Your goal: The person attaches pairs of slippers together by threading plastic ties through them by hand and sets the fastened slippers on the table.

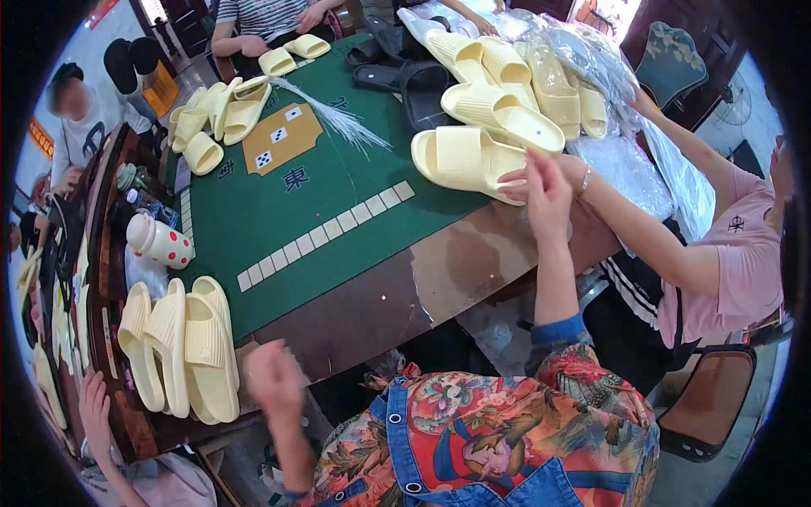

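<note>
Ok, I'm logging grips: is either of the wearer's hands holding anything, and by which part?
It cannot be told: the left hand is blurred, with nothing visible in it, and the right hand overlaps a cream slipper without showing a clear grip.

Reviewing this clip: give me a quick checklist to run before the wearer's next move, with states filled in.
1. Left hand sharp enough to judge its grip: not ok, it is blurred.
2. Right hand holding something: cannot tell.
3. Right hand visually clear of the co-worker's hand: not ok, they overlap in view; contact cannot be told.
4. Left-corner slippers on the table: ok.
5. White strings on the green mat: ok.
</note>
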Motion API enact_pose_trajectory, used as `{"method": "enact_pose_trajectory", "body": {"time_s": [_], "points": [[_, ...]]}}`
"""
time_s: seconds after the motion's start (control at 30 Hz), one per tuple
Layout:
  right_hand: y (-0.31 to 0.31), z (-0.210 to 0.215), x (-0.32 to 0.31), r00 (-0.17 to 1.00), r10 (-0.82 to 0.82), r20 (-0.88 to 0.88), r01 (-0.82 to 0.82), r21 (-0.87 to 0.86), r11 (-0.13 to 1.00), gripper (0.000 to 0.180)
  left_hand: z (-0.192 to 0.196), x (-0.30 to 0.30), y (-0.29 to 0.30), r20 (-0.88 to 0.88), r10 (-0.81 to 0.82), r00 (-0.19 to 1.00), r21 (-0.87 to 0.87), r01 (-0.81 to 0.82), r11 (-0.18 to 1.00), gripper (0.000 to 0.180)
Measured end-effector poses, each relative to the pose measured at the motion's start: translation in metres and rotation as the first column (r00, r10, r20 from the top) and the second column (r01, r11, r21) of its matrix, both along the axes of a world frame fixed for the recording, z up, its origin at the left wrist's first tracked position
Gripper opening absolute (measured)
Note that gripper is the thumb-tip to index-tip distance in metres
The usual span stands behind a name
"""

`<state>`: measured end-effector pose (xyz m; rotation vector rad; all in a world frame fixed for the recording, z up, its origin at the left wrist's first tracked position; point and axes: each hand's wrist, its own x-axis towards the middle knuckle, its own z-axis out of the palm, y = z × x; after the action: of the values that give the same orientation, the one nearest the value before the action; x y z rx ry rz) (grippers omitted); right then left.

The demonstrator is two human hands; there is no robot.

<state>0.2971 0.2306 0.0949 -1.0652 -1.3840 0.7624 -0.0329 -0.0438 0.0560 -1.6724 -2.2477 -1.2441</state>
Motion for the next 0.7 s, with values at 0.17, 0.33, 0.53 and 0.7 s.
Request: {"method": "enact_pose_trajectory", "body": {"time_s": [0.17, 0.33, 0.53, 0.7], "points": [[0.063, 0.025, -0.003, 0.514, -0.221, 0.829, 0.133, 0.177, 0.975, 0.064, -0.046, 0.058, 0.037, 0.085, -0.419, 0.904, -0.084, 0.425, 0.901, 0.015], [0.083, 0.025, -0.021, 0.254, -0.055, 0.966, 0.005, 0.055, 0.998, 0.06, -0.054, 0.066, 0.048, 0.094, -0.479, 0.873, -0.037, 0.484, 0.874, 0.013], [0.068, 0.003, -0.027, 0.568, 0.098, 0.817, -0.247, 0.056, 0.967, 0.031, -0.062, 0.06, 0.047, 0.175, -0.486, 0.856, -0.023, 0.497, 0.867, 0.01], [0.05, 0.0, -0.015, 0.507, 0.162, 0.846, -0.37, 0.044, 0.928, 0.057, -0.066, 0.057, 0.045, 0.2, -0.49, 0.849, -0.023, 0.504, 0.863, 0.01]]}}
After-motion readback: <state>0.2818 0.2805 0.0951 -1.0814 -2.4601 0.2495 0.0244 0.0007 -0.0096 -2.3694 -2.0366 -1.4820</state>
